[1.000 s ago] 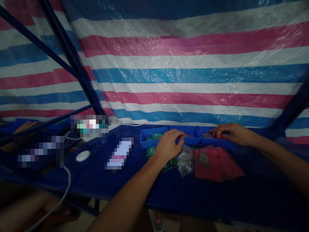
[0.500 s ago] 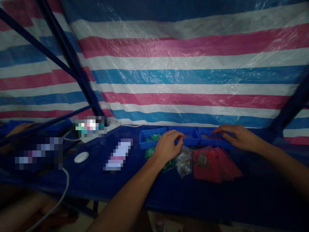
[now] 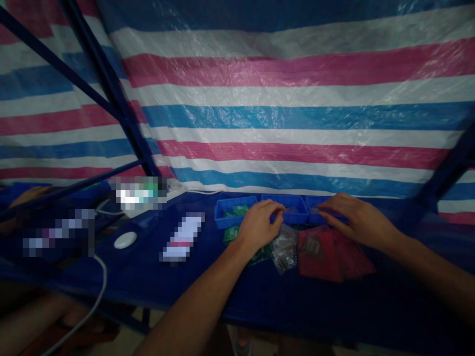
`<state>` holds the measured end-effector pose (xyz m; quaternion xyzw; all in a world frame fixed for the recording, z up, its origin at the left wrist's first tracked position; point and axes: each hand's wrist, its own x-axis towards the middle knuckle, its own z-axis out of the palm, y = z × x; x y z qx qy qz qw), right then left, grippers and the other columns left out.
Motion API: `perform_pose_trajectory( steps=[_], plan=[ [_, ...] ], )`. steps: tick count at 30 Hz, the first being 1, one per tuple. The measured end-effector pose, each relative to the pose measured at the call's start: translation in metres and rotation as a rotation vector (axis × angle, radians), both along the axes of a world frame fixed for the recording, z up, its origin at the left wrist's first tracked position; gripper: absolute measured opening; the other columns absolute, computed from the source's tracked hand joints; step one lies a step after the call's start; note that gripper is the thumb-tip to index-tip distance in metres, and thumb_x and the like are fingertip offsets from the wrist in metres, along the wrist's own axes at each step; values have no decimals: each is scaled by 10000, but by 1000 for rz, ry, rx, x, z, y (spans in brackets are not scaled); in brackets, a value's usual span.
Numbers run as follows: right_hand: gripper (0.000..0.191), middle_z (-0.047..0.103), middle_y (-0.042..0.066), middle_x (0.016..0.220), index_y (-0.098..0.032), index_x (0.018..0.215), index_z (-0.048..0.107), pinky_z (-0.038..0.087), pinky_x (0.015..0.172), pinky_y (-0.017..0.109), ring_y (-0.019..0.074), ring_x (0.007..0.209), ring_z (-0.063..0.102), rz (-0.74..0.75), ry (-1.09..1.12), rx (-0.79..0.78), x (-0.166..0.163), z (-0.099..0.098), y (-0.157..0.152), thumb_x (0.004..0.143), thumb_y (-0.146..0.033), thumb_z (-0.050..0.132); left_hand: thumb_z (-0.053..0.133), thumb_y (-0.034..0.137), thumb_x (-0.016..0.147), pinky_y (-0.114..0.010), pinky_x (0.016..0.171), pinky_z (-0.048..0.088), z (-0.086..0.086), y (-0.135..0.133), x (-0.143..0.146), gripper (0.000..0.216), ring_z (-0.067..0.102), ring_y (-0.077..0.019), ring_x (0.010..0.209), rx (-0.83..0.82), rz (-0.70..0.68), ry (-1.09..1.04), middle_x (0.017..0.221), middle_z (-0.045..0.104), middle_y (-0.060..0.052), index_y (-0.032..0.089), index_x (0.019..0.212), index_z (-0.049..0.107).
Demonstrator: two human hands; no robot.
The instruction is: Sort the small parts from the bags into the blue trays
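My left hand (image 3: pixel 260 225) is curled above the front of the middle blue bin (image 3: pixel 297 217), fingertips drawn toward the thumb; whatever they hold is too small to name. To its right, my right hand (image 3: pixel 356 217) pinches near the right blue bin (image 3: pixel 315 202), with a tiny pale piece seemingly at the fingertips. Green packets lie in the left blue bin (image 3: pixel 218 220). Below my hands are a clear plastic bag (image 3: pixel 284 249) with small contents and several red plastic bags (image 3: pixel 322 262), fanned out. Green bags (image 3: pixel 260 255) are partly hidden under my left wrist.
On the blue table (image 3: pixel 208 282) lie a blurred-out phone (image 3: pixel 183 237) and a round white object (image 3: pixel 125 241). A power strip (image 3: pixel 146 207) and a white cable (image 3: pixel 102 277) are at left. Striped sheeting (image 3: pixel 289 118) hangs behind. Another person's hand (image 3: pixel 31 195) shows far left.
My right hand has moved left and slightly toward me, from over the right bin to its left part, its fingertips closer together. My left hand has barely moved.
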<state>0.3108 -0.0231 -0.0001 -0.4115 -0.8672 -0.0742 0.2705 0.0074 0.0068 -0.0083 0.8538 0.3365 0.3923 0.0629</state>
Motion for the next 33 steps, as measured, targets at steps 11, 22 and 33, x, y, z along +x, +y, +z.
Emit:
perform_pose_trajectory(
  steps=[11,22,33],
  plan=[
    [274,758,49,1167,-307,1206,758,552,923,369,238,1062,697,381,-94,-305,-50,5,-32,947,-398,752,575,161,973,-375,955,567,3,-4,1,195,714,-213,1024,-11,-36,10,1077,775,-54,191,1072,741],
    [182,755,52,1047,-269,1111,739,520,931,410,231,982,686,324,145,-153,-36,-2,-26,1053,-254,567,606,268,987,-415,1074,527,12,-17,0,284,678,-246,1171,5,-257,33,1230,751,-90,198,1245,700],
    [233,775,39,1048,-320,1037,794,603,783,381,271,927,732,117,729,-361,-48,-1,-39,1020,-459,608,656,398,996,-345,949,567,6,-26,18,302,736,-215,1027,-118,-231,-20,1136,792,-59,217,1230,716]
  ],
)
